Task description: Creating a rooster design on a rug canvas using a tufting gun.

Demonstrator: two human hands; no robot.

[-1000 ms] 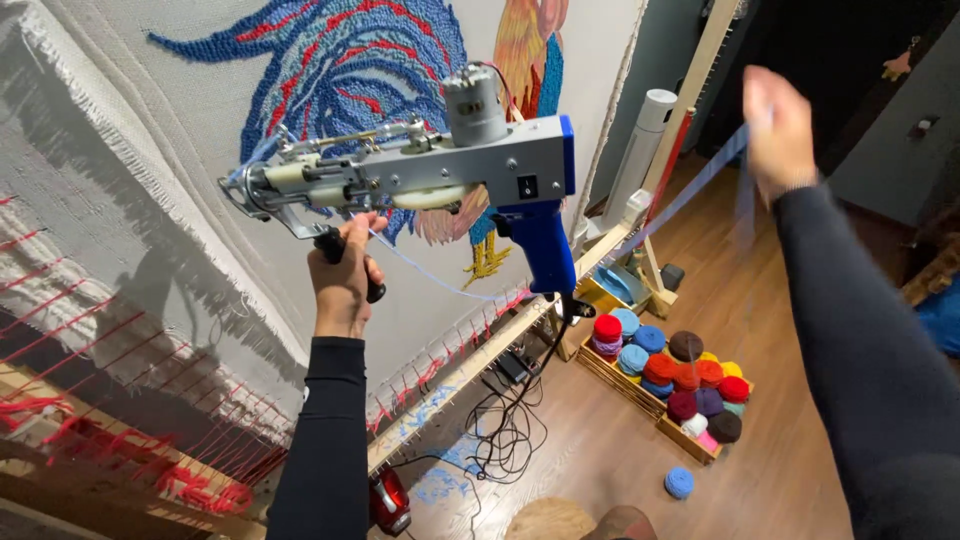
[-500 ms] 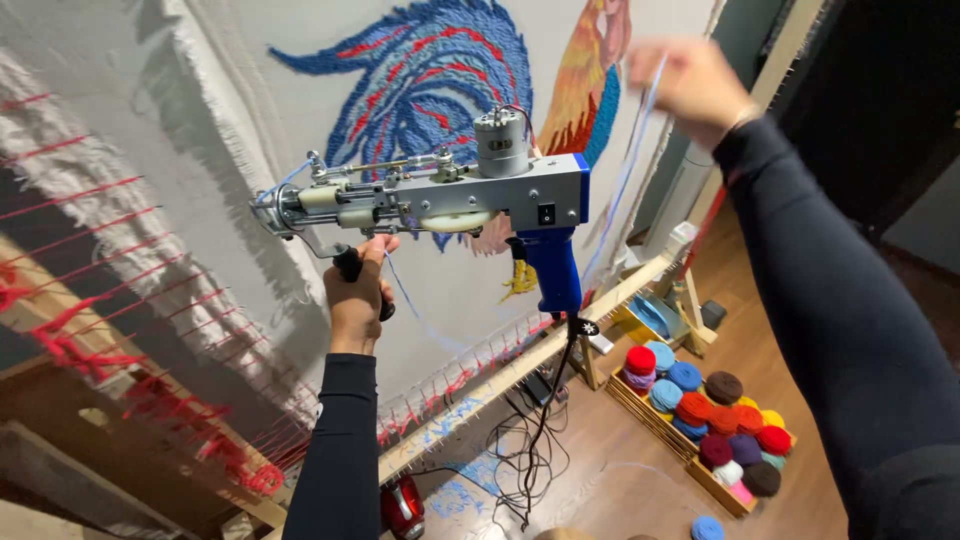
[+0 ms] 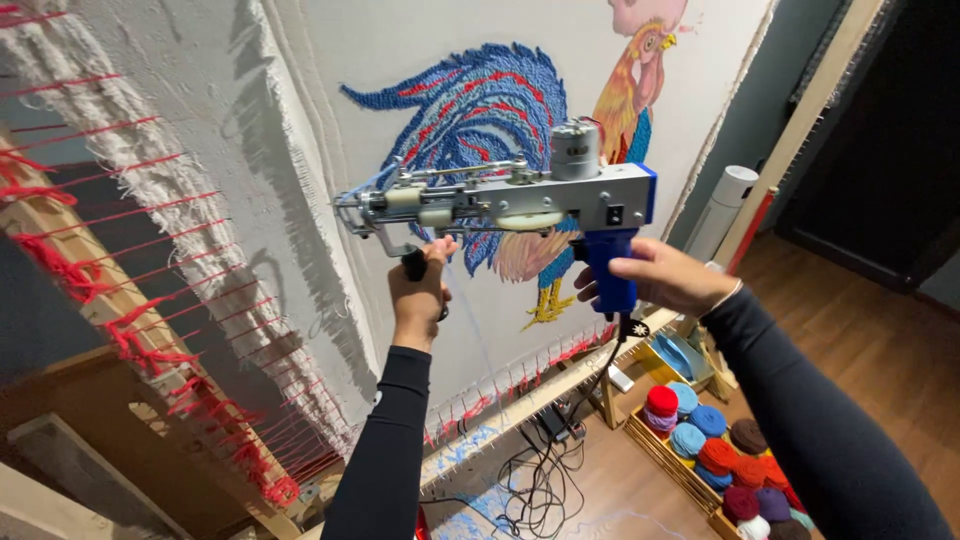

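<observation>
Rug-tufting workshop: stretched cloth frame (image 3: 120, 300), yarn crate (image 3: 720, 460)

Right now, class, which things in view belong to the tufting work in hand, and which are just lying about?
In use:
- tufting gun
- left hand on the front handle
- right hand on the blue grip
- rooster cloth

Lying about:
- yarn crate
- cables
- white cylinder

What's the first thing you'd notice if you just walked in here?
The big colourful rooster stitched on the white cloth ahead. In front of it, the left hand and right hand hold up a silver and blue tufting gun. Bright yarn balls sit in a crate at the lower right.
</observation>
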